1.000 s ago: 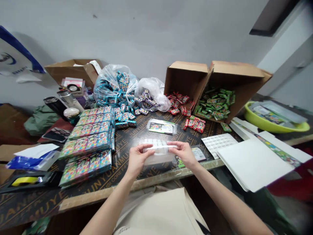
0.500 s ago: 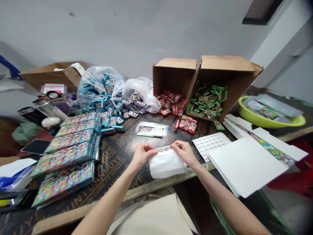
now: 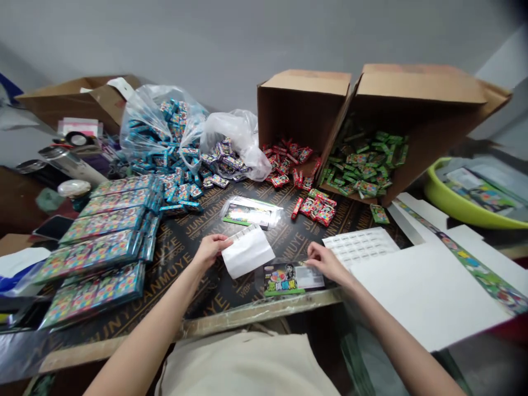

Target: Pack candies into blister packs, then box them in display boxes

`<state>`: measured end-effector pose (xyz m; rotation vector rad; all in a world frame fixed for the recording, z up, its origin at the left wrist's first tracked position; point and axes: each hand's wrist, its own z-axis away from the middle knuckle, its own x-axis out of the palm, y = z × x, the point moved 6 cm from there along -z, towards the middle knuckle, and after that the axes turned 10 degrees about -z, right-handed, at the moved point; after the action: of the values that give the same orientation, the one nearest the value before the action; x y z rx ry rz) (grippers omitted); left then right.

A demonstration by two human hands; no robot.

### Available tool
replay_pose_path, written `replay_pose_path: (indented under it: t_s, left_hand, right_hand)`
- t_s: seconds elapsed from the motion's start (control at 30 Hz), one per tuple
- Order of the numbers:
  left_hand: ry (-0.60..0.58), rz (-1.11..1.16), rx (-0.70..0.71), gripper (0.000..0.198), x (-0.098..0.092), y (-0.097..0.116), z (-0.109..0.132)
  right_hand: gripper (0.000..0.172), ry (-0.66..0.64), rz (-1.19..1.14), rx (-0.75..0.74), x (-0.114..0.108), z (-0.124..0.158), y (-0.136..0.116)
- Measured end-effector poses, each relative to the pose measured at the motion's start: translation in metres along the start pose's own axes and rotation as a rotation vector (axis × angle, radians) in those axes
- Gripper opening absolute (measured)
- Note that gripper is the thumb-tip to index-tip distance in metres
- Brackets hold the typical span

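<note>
My left hand (image 3: pixel 212 247) pinches the left edge of a white label sheet (image 3: pixel 249 254), which is tilted and has a printed strip along its top. My right hand (image 3: pixel 326 263) has its fingers curled together above the right end of a printed card in a clear bag (image 3: pixel 282 279); whatever is in the fingertips is too small to make out. That card is black with colourful lettering, a green lower edge and a pale panel. Just beyond the sheet lies a second bagged card (image 3: pixel 247 213).
Filled packs (image 3: pixel 105 225) are stacked on the left. Behind are bags of blue candy packs (image 3: pixel 177 148) and purple ones (image 3: pixel 225 157), then cartons with red packs (image 3: pixel 289 157) and green packs (image 3: pixel 367 165). White cards (image 3: pixel 412 291), a label sheet (image 3: pixel 358 245) and a yellow-green basin (image 3: pixel 454 192) are on the right.
My right hand has let go of the white sheet and moved right over the bagged card. My left hand has carried the sheet left, uncovering that card. The view has shifted slightly.
</note>
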<state>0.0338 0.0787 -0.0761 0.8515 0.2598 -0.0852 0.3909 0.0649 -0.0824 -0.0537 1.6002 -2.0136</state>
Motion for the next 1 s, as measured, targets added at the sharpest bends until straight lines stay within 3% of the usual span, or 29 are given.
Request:
replay_pose_path:
  t_s: [0.07,0.13,0.2,0.27,0.37,0.47,0.6,0.7,0.87,1.0]
  left_hand:
    - [-0.031,0.020,-0.040,0.035,0.001,-0.003,-0.007]
    - [-0.087,0.019,-0.066,0.034,0.013,-0.005,-0.011]
    - [-0.167,-0.004,-0.083,0.032,0.040,-0.006,-0.012]
    - [-0.245,-0.046,-0.091,0.030,0.077,-0.008,-0.011]
    - [-0.314,-0.122,-0.082,0.024,0.130,-0.011,-0.011]
    - [-0.354,-0.198,-0.074,0.018,0.160,-0.013,-0.017]
    - [-0.464,-0.311,-0.094,0.021,0.166,-0.014,-0.026]
    - [-0.552,-0.388,-0.091,0.020,0.164,-0.013,-0.029]
    - [-0.633,-0.515,-0.027,0.018,0.167,-0.004,-0.030]
    - [-0.644,-0.626,0.049,0.022,0.167,0.009,-0.036]
  right_hand:
    - [0.022,0.023,-0.256,-0.005,-0.032,0.005,-0.007]
    - [0.027,0.168,-0.449,-0.025,-0.076,0.013,-0.013]
    - [0.034,0.296,-0.596,-0.038,-0.110,0.021,-0.016]
    - [0.035,0.324,-0.655,-0.043,-0.117,0.024,-0.020]
    - [0.027,0.256,-0.527,-0.060,-0.087,0.012,-0.024]
    - [0.025,0.138,-0.179,-0.055,-0.038,-0.011,-0.021]
    - [0.021,0.076,0.218,0.009,-0.003,-0.029,-0.003]
    - [0.022,0.034,0.268,0.036,0.001,-0.030,0.006]
    - [0.039,-0.058,0.337,0.057,0.002,-0.027,0.012]
    - [0.039,-0.153,0.371,0.062,0.006,-0.026,0.010]
